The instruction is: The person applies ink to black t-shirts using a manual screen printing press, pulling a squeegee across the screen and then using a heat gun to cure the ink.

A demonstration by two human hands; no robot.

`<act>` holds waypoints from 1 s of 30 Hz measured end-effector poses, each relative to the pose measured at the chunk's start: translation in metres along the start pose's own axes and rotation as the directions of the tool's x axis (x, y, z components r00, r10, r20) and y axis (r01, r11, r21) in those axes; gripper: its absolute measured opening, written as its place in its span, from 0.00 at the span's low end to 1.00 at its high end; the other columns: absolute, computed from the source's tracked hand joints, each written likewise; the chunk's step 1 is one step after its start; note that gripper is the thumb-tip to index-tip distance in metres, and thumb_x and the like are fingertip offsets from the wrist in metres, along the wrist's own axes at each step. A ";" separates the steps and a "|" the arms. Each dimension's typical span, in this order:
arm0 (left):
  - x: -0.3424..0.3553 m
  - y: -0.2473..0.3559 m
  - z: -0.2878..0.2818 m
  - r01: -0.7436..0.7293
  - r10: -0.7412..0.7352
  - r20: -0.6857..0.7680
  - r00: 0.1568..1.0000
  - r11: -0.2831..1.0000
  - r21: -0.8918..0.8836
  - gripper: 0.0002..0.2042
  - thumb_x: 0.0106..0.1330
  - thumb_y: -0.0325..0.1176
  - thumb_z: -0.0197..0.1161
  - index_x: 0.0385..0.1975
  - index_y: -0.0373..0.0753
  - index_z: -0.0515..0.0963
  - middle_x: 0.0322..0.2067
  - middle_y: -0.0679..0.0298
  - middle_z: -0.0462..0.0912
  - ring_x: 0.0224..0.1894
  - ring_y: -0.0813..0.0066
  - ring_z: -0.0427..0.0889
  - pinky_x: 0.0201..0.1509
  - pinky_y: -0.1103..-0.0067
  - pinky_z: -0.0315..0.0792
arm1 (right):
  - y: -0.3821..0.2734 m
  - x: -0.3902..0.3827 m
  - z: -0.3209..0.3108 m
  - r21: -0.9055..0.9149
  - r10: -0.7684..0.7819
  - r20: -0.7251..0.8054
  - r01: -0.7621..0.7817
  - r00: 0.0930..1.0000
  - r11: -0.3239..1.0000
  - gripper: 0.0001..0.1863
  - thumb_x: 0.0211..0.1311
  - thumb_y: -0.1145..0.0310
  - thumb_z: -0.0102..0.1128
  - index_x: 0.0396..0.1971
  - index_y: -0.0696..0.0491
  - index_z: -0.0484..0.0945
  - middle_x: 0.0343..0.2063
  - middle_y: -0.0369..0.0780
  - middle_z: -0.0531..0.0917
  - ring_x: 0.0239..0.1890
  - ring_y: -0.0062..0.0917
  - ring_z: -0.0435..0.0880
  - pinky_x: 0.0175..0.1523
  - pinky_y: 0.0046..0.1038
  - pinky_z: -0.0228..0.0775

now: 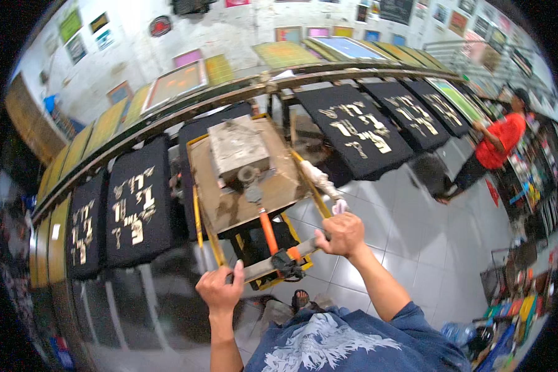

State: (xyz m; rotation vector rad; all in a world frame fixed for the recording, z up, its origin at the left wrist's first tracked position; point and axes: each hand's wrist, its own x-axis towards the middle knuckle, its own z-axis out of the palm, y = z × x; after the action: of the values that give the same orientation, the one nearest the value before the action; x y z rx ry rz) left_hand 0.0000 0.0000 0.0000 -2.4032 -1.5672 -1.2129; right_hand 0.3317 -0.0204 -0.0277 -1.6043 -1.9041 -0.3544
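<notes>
Both of my hands grip the grey crossbar handle (258,270) of a yellow-framed cart (197,217). My left hand (220,288) wraps its left end, with the thumb up. My right hand (344,234) closes round the right end. An orange bar (268,230) runs from the handle toward the cart's broad, stained brown panel (229,209). On that panel sits a dirty grey metal box (239,144). A dark bundle (287,263), perhaps cable or tape, is wound at the handle's middle. White wrapping (319,180) covers part of the right side bar.
Black fabric pieces with cream lettering lie on sloping boards, such as one shirt (133,201) at left and another (356,133) at right. Screen frames (177,85) line the long rack behind. A person in red (502,142) stands far right, beside cluttered shelves (542,180).
</notes>
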 end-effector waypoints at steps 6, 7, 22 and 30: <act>-0.006 -0.009 0.012 -0.042 0.042 -0.007 0.999 0.999 0.027 0.18 0.61 0.39 0.72 0.13 0.41 0.74 0.14 0.55 0.76 0.17 0.51 0.74 0.23 0.63 0.64 | -0.001 0.000 -0.008 -0.056 -0.002 -0.042 -0.001 0.999 0.998 0.20 0.53 0.51 0.67 0.13 0.47 0.73 0.13 0.37 0.76 0.19 0.33 0.79 0.29 0.35 0.73; -0.006 -0.011 0.012 -0.052 0.053 -0.021 0.998 0.998 0.026 0.18 0.61 0.38 0.71 0.14 0.41 0.74 0.14 0.55 0.76 0.17 0.51 0.74 0.23 0.63 0.64 | -0.002 0.001 -0.008 -0.058 -0.002 -0.048 -0.001 0.999 0.998 0.20 0.54 0.50 0.67 0.13 0.47 0.73 0.13 0.37 0.76 0.19 0.33 0.79 0.29 0.35 0.73; -0.011 -0.015 0.019 -0.181 0.173 -0.132 0.976 0.982 -0.058 0.14 0.66 0.33 0.64 0.17 0.38 0.76 0.13 0.59 0.68 0.16 0.57 0.69 0.23 0.65 0.59 | -0.003 -0.002 -0.014 -0.035 -0.007 -0.078 0.004 0.997 0.999 0.16 0.52 0.56 0.65 0.16 0.48 0.72 0.15 0.36 0.73 0.21 0.32 0.77 0.32 0.35 0.70; -0.011 -0.016 0.017 -0.185 0.179 -0.108 0.978 0.981 -0.053 0.13 0.66 0.31 0.64 0.18 0.38 0.76 0.16 0.58 0.72 0.18 0.55 0.72 0.24 0.63 0.62 | -0.003 -0.002 -0.011 -0.056 -0.015 -0.121 0.008 0.992 0.998 0.16 0.52 0.56 0.65 0.16 0.48 0.71 0.15 0.36 0.72 0.21 0.31 0.76 0.32 0.35 0.70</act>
State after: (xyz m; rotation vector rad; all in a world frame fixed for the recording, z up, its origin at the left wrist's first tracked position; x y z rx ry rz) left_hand -0.0049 0.0068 -0.0245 -2.4150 -1.2686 -1.3426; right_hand 0.3315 -0.0285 -0.0198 -1.5712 -1.8262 -0.5029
